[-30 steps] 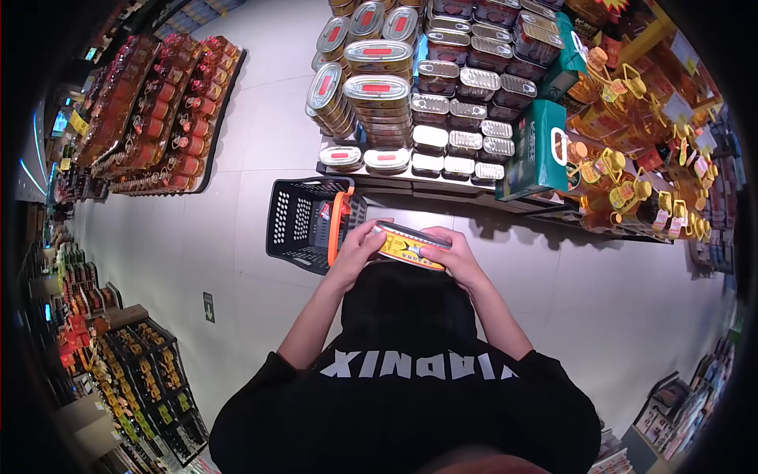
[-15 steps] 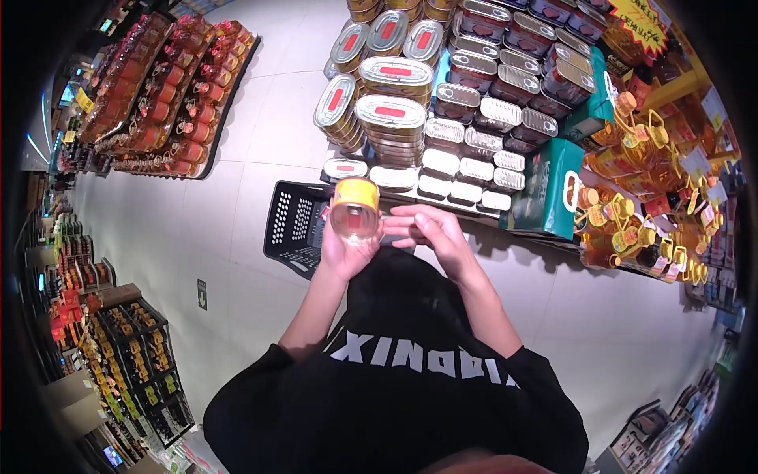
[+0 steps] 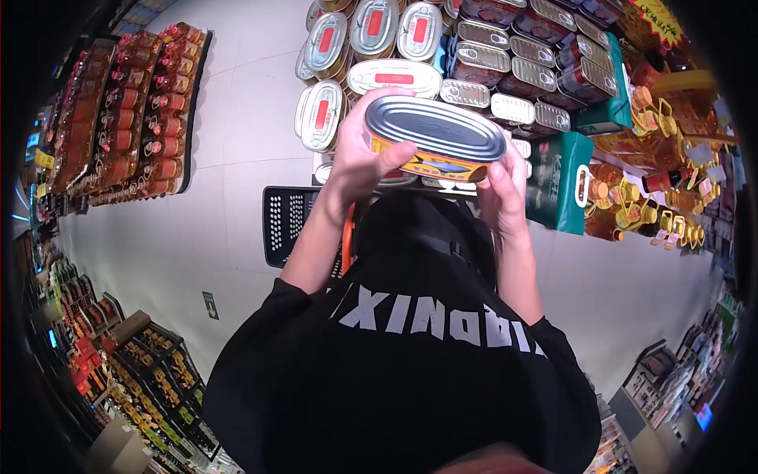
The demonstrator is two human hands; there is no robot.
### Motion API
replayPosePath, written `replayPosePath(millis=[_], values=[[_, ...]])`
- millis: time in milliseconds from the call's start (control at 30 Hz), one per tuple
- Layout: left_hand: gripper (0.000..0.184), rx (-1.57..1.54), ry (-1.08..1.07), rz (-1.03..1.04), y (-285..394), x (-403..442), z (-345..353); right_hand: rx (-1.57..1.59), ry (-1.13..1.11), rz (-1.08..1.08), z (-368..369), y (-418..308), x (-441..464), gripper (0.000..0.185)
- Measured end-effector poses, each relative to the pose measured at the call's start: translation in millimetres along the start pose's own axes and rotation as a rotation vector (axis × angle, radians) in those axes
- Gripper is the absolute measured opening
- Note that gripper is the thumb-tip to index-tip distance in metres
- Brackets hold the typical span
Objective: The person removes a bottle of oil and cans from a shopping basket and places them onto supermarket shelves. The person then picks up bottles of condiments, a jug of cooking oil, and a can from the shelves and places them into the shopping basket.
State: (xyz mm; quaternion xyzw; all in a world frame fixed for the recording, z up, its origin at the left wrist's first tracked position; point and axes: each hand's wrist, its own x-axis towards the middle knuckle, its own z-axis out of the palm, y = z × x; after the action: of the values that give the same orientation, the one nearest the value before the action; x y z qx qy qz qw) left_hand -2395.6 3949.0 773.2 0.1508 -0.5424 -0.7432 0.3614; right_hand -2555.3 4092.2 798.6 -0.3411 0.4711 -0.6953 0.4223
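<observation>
Between my two hands is a large oval fish tin (image 3: 436, 128), with a ridged silver end facing up and a yellow-orange side label showing a fish picture. My left hand (image 3: 355, 158) wraps its left end, thumb across the label. At the opposite end, the fingers of my right hand (image 3: 507, 193) grip the lower right edge. The tin is held up above a display of stacked tins and hides part of it. Just beyond it lies another oval tin with a red label (image 3: 395, 77) on a stack.
A black shopping basket (image 3: 278, 229) stands at the left, partly behind my left forearm. Rectangular tins (image 3: 533, 73) and a green box (image 3: 557, 182) are at the right, beside yellow-handled oil bottles (image 3: 632, 209). A bottle rack (image 3: 162, 118) stands across the aisle floor (image 3: 245, 134).
The tin has moved forward and right and turned, so its oval end now faces up. My right hand, which was open beside it, has taken hold of its right end.
</observation>
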Motion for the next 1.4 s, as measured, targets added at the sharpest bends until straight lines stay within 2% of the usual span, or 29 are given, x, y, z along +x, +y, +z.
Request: replayPosePath(millis=[33, 100, 233, 367, 433, 467, 533, 567, 600, 667, 700, 733, 767, 800, 900, 933, 1033, 1100, 1133, 1233, 1367, 1400], values=[[0.081, -0.056, -0.033, -0.004, 9.5, 6.0, 9.3, 0.003, 0.024, -0.002, -1.6, -3.1, 4.4, 0.086], [0.086, 0.115, -0.101, 0.076, 13.7, 13.4, 13.6, -0.078, -0.012, -0.051, -7.3, -10.3, 12.0, 0.088], [0.086, 0.222, -0.164, 0.149, 7.6, 25.6, 9.2, -0.103, -0.102, -0.061, -24.3, -14.3, 24.4, 0.101], [0.085, 0.208, -0.132, 0.06, 3.3, 24.8, 8.0, -0.318, -0.101, 0.0, -35.1, -19.7, 29.0, 0.09], [0.085, 0.236, -0.111, 0.01, -4.1, 26.6, 3.1, -0.342, -0.055, -0.01, -34.6, -15.9, 30.6, 0.075], [0.09, 0.08, -0.118, -0.031, -11.6, 26.3, -0.3, -0.245, -0.024, 0.09, -39.3, -6.9, 31.2, 0.069], [0.096, 0.032, -0.101, 0.069, -17.7, 22.2, 1.1, -0.039, 0.103, 0.262, -34.0, 7.8, 29.2, 0.052], [0.099, 0.008, -0.091, 0.117, -18.3, 19.4, 1.2, 0.177, 0.116, 0.371, -36.6, 19.0, 30.7, 0.049], [0.098, 0.134, -0.159, 0.18, -16.1, 20.9, -4.9, 0.399, 0.086, 0.432, -33.3, 24.5, 30.2, 0.05], [0.095, 0.051, -0.039, 0.132, -16.6, 20.1, -0.9, 0.851, 0.022, 0.54, -20.4, 36.7, 30.2, 0.055], [0.094, 0.008, 0.019, 0.104, -16.3, 18.1, 1.3, 0.877, 0.098, 0.546, -0.8, 34.0, 28.8, 0.059], [0.082, 0.147, 0.074, 0.093, -13.3, 18.2, 0.6, 0.922, 0.009, 0.602, 4.1, 37.0, 27.0, 0.061], [0.078, 0.113, 0.111, 0.078, -10.5, 19.9, -1.0, 0.964, -0.081, 0.656, 6.3, 41.3, 25.6, 0.063], [0.075, 0.077, 0.148, 0.064, -8.5, 23.2, -3.0, 0.951, -0.333, 0.709, -1.1, 53.3, 28.0, 0.067], [0.063, -0.064, 0.177, -0.016, -0.4, 28.2, -10.8, 0.406, -0.142, 0.574, 12.6, 41.5, 26.7, 0.065], [0.063, -0.084, 0.165, -0.048, 3.2, 28.1, -13.3, 0.125, 0.043, 0.424, 13.2, 46.4, 27.5, 0.059], [0.057, -0.133, 0.156, -0.079, 0.7, 28.7, -15.2, -0.364, -0.051, -0.011, 1.6, 33.8, 30.2, 0.071], [0.054, -0.166, 0.13, -0.124, 0.3, 30.5, -15.9, -0.416, -0.089, -0.063, 5.7, 18.8, 30.2, 0.099], [0.047, -0.177, 0.114, -0.158, 2.9, 31.7, -14.3, -0.558, -0.134, -0.124, 10.5, 10.5, 30.1, 0.104], [0.042, -0.051, 0.1, -0.303, 0.1, 34.2, -19.4, -1.071, -0.236, -0.383, 26.1, -5.0, 29.1, 0.118], [0.041, -0.284, 0.118, -0.278, -3.6, 44.6, -8.7, -1.139, -0.068, -0.518, 35.4, 14.3, 33.9, 0.094], [0.044, -0.2, 0.095, -0.278, -1.0, 47.4, -10.9, -1.079, -0.021, -0.516, 36.9, 13.3, 40.1, 0.078]])
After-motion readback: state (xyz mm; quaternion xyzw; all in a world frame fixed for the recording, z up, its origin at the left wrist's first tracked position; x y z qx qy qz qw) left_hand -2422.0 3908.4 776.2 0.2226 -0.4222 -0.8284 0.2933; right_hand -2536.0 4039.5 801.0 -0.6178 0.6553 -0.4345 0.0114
